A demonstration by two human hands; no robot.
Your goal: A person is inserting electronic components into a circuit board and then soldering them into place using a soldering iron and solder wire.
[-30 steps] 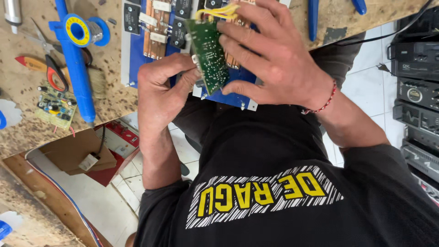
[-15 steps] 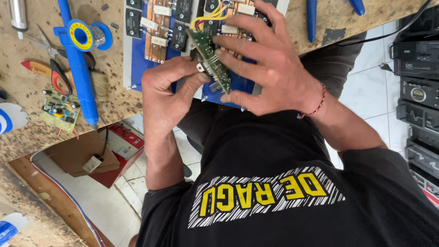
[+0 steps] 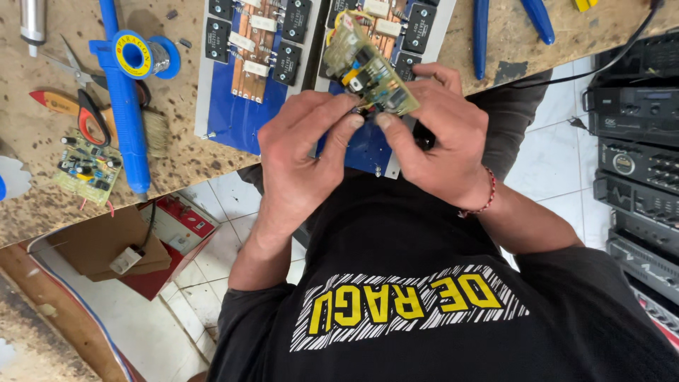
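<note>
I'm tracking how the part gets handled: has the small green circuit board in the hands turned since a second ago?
Yes. The small green circuit board showed its bare green face before; now its component side faces the camera, above the blue panel.

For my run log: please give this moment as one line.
left hand: holds small circuit board | right hand: holds same board | place: above blue panel at workbench edge

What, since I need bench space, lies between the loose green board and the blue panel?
A blue pump, solder spool and brush, in the head view.
</note>
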